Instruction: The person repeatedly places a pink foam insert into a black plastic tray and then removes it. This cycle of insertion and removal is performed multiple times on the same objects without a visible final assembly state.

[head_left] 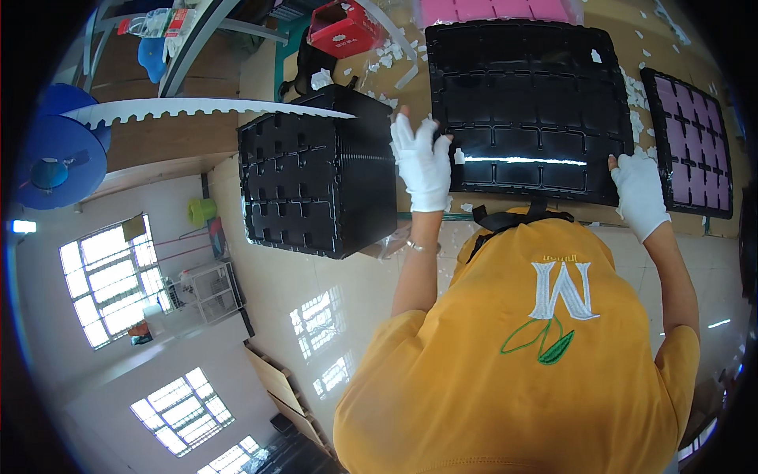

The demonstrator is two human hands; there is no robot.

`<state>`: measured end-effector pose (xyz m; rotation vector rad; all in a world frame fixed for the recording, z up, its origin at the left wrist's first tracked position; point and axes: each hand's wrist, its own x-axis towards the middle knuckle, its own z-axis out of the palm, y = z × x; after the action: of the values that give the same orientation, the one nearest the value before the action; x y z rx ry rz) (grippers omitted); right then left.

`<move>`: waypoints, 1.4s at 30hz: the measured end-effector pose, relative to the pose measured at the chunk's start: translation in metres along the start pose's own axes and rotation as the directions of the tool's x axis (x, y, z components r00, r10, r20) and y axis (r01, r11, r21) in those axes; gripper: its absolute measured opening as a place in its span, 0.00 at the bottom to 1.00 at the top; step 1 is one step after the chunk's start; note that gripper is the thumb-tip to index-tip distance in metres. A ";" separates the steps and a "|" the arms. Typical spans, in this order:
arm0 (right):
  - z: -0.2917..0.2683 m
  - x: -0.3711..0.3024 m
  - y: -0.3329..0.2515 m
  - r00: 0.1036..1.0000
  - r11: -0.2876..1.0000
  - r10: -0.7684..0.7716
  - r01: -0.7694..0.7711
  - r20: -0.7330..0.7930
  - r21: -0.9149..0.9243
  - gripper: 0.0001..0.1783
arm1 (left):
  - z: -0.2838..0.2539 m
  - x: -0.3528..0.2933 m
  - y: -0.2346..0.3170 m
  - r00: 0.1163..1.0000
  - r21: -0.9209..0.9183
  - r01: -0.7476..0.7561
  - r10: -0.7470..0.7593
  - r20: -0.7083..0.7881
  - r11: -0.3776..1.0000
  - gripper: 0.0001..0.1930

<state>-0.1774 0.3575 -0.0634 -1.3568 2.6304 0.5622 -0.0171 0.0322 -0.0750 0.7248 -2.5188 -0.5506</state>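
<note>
A black plastic tray with moulded rectangular compartments lies flat before me on the work table. My left hand, in a white glove with bare fingertips, is at the tray's left edge, its fingers stretched and apart. My right hand, gloved the same way, is closed at the near right corner of the tray, with the thumb on its rim. A small white bottle-shaped piece lies on the tray beside my left fingers, and a similar white piece is near the far right corner.
A tall stack of black trays stands left of my left hand. To the right lies a tray with purple inserts. Pink foam and a red box are behind. A white strip with a notched edge and paper scraps lie about.
</note>
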 end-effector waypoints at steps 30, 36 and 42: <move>0.007 -0.019 0.018 0.890 0.917 0.151 0.037 -0.430 0.398 0.23 | -0.002 0.000 -0.012 0.912 0.039 -0.308 0.283 0.295 0.951 0.05; 0.011 -0.020 0.016 0.915 0.905 0.165 0.008 -0.368 0.425 0.23 | -0.010 -0.001 -0.007 0.892 0.096 -0.402 0.365 0.267 0.911 0.06; 0.001 -0.046 0.015 0.884 0.839 0.219 0.045 -0.413 0.542 0.24 | -0.060 -0.061 -0.001 0.944 0.150 -0.329 0.326 0.045 0.932 0.07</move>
<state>-0.1630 0.4007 -0.0474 -1.2896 2.8742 -0.5568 0.0608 0.0516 -0.0463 0.3367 -2.6456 -0.2463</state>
